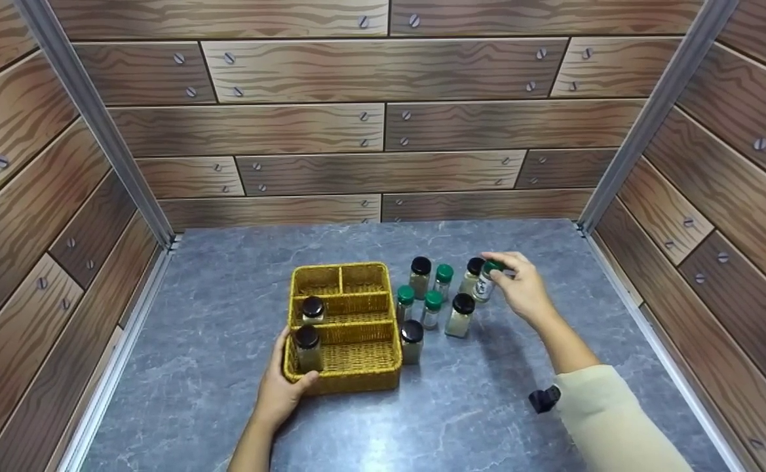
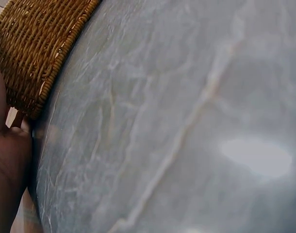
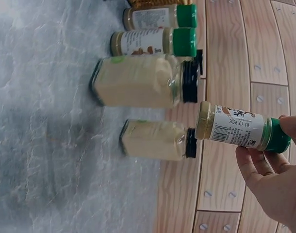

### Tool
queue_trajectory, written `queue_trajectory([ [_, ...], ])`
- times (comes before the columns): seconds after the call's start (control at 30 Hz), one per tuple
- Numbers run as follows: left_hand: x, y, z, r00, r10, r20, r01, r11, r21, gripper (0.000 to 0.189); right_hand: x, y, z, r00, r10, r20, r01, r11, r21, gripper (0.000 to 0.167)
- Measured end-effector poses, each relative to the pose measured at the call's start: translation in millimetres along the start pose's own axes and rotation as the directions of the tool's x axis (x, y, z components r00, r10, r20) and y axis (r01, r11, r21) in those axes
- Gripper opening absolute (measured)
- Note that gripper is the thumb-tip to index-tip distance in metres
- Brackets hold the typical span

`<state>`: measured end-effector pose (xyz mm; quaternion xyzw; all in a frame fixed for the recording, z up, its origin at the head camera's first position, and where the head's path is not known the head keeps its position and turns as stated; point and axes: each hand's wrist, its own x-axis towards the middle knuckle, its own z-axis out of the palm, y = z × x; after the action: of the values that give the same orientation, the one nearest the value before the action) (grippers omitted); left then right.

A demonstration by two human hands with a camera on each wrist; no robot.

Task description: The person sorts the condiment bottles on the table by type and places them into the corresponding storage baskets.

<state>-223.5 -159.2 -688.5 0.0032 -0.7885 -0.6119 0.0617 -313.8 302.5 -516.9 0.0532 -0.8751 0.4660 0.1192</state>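
My left hand (image 1: 279, 392) grips the near left corner of a woven basket (image 1: 369, 381), thumb at the front rim and fingers along the left side. In the left wrist view the basket wall (image 2: 36, 53) shows beside that hand. My right hand (image 1: 521, 288) pinches a green-capped spice jar (image 1: 483, 288) by its cap. The right wrist view shows this jar (image 3: 238, 126) tilted and raised off the table, a printed label round it. One black-capped jar (image 1: 308, 351) stands in the basket's front compartment, another (image 1: 312, 309) in the middle one.
Right of the basket stand several jars, some green-capped (image 1: 431, 311), others black-capped (image 1: 460, 316). One black-capped jar (image 1: 411, 344) is close against the basket's right side. Wood-patterned walls (image 1: 383, 131) enclose the grey marbled table (image 1: 212, 314) at back and sides.
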Motion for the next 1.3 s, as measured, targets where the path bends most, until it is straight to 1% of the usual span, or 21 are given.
queue_trajectory([
  [0.17, 0.9, 0.8, -0.9, 1.0, -0.011, 0.009, 0.011, 1.0, 0.0, 0.112, 1.0, -9.0, 5.9, 1.0, -0.02, 0.025, 0.019, 0.999, 0.047, 0.035],
  [0.33, 3.3, -0.6, -1.6, 1.0, -0.007, 0.013, 0.007, 1.0, 0.0, 0.113, 4.1, -19.9, 14.7, 0.998, -0.031, 0.049, 0.027, 0.996, 0.084, 0.036],
  [0.5, 4.5, -2.0, -1.8, 1.0, -0.011, 0.004, 0.011, 1.0, 0.02, 0.113, 8.0, -33.0, 26.7, 0.996, -0.066, 0.058, 0.061, 0.994, 0.088, 0.036],
  [0.7, 3.2, -3.3, -1.6, 1.0, -0.016, -0.007, 0.016, 0.999, 0.047, 0.112, 14.1, -47.4, 45.8, 0.992, -0.102, 0.074, 0.093, 0.988, 0.123, 0.036],
  [0.83, 2.5, -3.2, -0.8, 1.0, -0.016, -0.004, 0.016, 0.999, 0.04, 0.11, 16.2, -57.7, 59.1, 0.986, -0.125, 0.112, 0.109, 0.984, 0.14, 0.037],
  [0.97, 2.3, -2.9, 0.5, 1.0, -0.009, 0.001, 0.009, 1.0, 0.026, 0.11, 18.1, -65.4, 72.6, 0.98, -0.126, 0.155, 0.108, 0.987, 0.12, 0.038],
  [1.07, 1.8, -3.3, 0.9, 1.0, -0.005, -0.001, 0.005, 1.0, 0.027, 0.11, 20.3, -68.5, 84.1, 0.974, -0.127, 0.19, 0.107, 0.988, 0.111, 0.04],
  [1.13, 1.6, -3.5, 1.0, 1.0, 0.0, -0.004, 0.0, 0.999, 0.036, 0.11, 21.7, -70.0, 91.6, 0.967, -0.135, 0.216, 0.11, 0.986, 0.125, 0.043],
  [1.3, 1.3, -3.4, 1.1, 1.0, 0.01, -0.009, -0.009, 0.999, 0.044, 0.11, 24.7, -72.9, 108.2, 0.952, -0.168, 0.256, 0.14, 0.982, 0.123, 0.047],
])
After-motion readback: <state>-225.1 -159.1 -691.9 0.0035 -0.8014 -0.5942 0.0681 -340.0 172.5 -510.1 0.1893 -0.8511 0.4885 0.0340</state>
